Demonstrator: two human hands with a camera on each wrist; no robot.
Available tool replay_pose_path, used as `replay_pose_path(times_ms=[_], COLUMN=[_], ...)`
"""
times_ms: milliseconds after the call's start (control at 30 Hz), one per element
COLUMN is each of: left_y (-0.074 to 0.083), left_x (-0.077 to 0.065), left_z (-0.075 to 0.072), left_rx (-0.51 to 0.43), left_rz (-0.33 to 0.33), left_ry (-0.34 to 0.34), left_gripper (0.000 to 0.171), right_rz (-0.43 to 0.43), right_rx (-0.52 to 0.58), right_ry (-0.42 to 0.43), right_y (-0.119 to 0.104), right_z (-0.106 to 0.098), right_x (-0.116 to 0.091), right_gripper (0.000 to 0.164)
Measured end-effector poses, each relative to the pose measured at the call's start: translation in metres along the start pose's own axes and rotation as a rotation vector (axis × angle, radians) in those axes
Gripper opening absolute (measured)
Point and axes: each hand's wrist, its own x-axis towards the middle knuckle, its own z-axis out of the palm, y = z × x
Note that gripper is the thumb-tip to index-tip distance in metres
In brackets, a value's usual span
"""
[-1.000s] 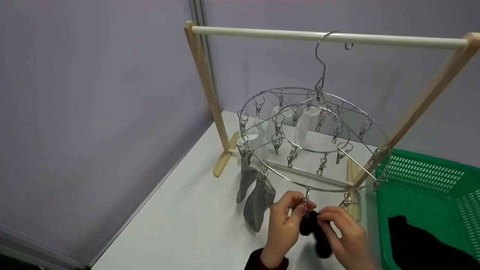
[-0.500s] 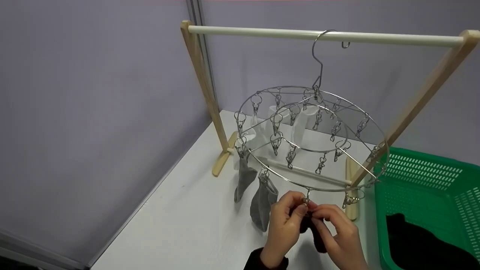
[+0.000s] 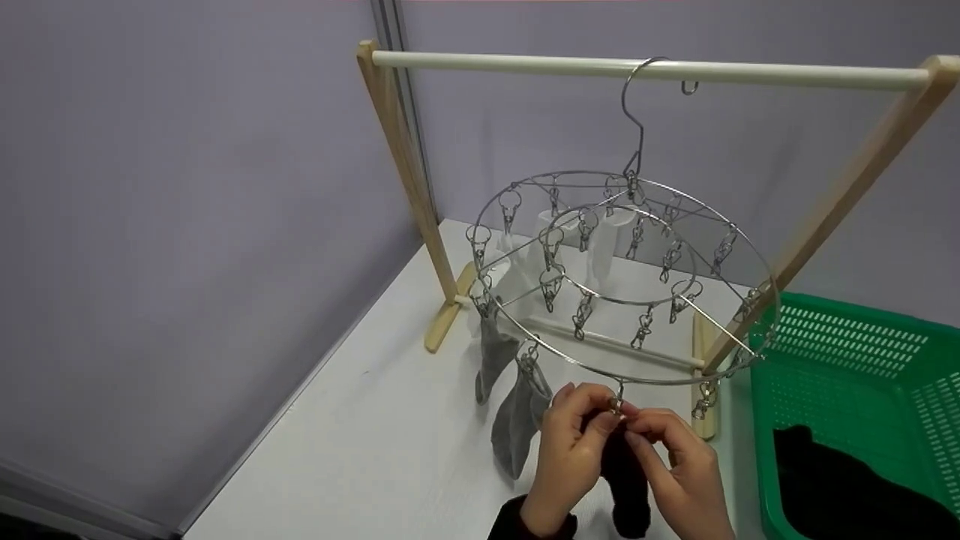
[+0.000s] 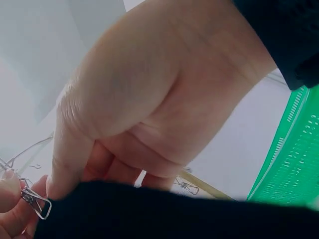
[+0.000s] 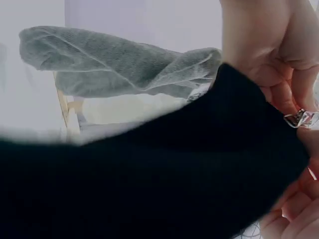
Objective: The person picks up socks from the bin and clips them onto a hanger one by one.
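Hanging below the front rim of a round metal drying hanger (image 3: pixel 660 381), a small wire clip (image 3: pixel 616 405) sits between my two hands. My left hand (image 3: pixel 566 450) pinches at this clip, its thumb and index finger bent toward each other. A black sock (image 3: pixel 628 487) droops beneath the fingers. At its top edge, my right hand (image 3: pixel 679 465) pinches the sock close to the clip. The sock fills much of both wrist views, where the clip (image 4: pixel 34 200) shows beside the fingertips. Exactly how the clip meets the sock's edge is partly hidden by fingers.
Grey socks (image 3: pixel 516 427) hang left of my hands, with pale socks (image 3: pixel 604 244) farther back. Several bare clips dangle from the hanger, which hooks over a white rail (image 3: pixel 487 64). At right stands a green basket (image 3: pixel 847 315) holding black cloth (image 3: pixel 847 480).
My right hand has shifted slightly left, bringing the sock's edge up to the clip. The bunched sock now hangs longer and straighter. My left hand stays nearly in place.
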Motion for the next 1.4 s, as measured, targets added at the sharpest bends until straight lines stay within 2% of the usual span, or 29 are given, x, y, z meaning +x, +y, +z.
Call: replay_pose_path(times_ms=[67, 200, 267, 333, 433, 500, 567, 667, 800, 833, 900, 1000, 1067, 1133, 1167, 1200, 1233, 1300, 1367, 1400], left_y=[-0.001, 0.002, 0.003, 0.004, 0.004, 0.003, 0.002, -0.002, -0.01, -0.013, -0.017, -0.021, -0.021, -0.021, -0.021, -0.02, -0.02, -0.02, -0.021, -0.022], left_x=[0.0, -0.001, -0.002, -0.002, -0.002, -0.003, -0.002, -0.003, -0.004, -0.004, -0.005, -0.006, -0.006, -0.006, -0.005, -0.005, -0.004, -0.003, -0.003, -0.003], left_z=[-0.001, -0.001, -0.001, -0.001, -0.002, -0.003, -0.003, -0.004, -0.004, -0.004, -0.004, -0.003, -0.003, -0.003, -0.003, -0.003, -0.004, -0.004, -0.004, -0.005], left_rx=[0.007, -0.067, -0.112, -0.15, -0.176, -0.183, -0.176, -0.158, -0.157, -0.155, -0.156, -0.165, -0.176, -0.181, -0.181, -0.167, -0.155, -0.116, -0.057, -0.018], left_rz=[-0.004, -0.035, -0.057, -0.084, -0.091, -0.093, -0.089, -0.089, -0.089, -0.089, -0.092, -0.103, -0.114, -0.117, -0.117, -0.101, -0.098, -0.069, -0.038, -0.013], left_ry=[-0.007, -0.012, -0.01, -0.004, 0.015, 0.027, 0.041, 0.061, 0.076, 0.077, 0.075, 0.074, 0.078, 0.083, 0.086, 0.089, 0.095, 0.109, 0.13, 0.144], left_gripper=[0.004, 0.004, 0.004, 0.004, 0.005, 0.008, 0.011, 0.015, 0.016, 0.016, 0.016, 0.016, 0.016, 0.016, 0.015, 0.015, 0.015, 0.014, 0.014, 0.014], right_rz=[0.002, -0.032, -0.043, -0.022, 0.086, 0.193, 0.301, 0.336, 0.279, 0.3, 0.297, 0.346, 0.366, 0.363, 0.365, 0.375, 0.353, 0.354, 0.361, 0.351], right_rx=[0.044, 0.022, -0.004, -0.033, -0.119, -0.156, -0.173, -0.071, 0.057, 0.016, 0.017, -0.022, 0.002, 0.035, 0.042, 0.035, 0.081, 0.043, -0.009, -0.025], right_ry=[0.001, 0.022, 0.079, 0.179, 0.337, 0.387, 0.372, 0.278, 0.147, 0.12, 0.092, 0.1, 0.136, 0.171, 0.17, 0.178, 0.182, 0.175, 0.159, 0.159], right_y=[0.0, -0.006, -0.008, -0.01, -0.008, -0.004, 0.006, 0.044, 0.095, 0.099, 0.108, 0.086, 0.06, 0.044, 0.052, 0.049, 0.068, 0.066, 0.054, 0.04], right_z=[0.0, -0.003, -0.006, -0.012, -0.02, -0.024, -0.027, -0.032, -0.036, -0.035, -0.034, -0.029, -0.025, -0.022, -0.024, -0.024, -0.027, -0.027, -0.025, -0.022], right_x=[0.0, 0.002, 0.003, 0.003, 0.004, 0.003, 0.002, -0.009, -0.025, -0.026, -0.028, -0.019, -0.01, -0.004, -0.007, -0.006, -0.013, -0.013, -0.01, -0.005], right_gripper=[0.021, 0.022, 0.021, 0.018, 0.011, 0.01, 0.014, 0.023, 0.032, 0.032, 0.032, 0.028, 0.024, 0.021, 0.02, 0.02, 0.019, 0.018, 0.016, 0.015])
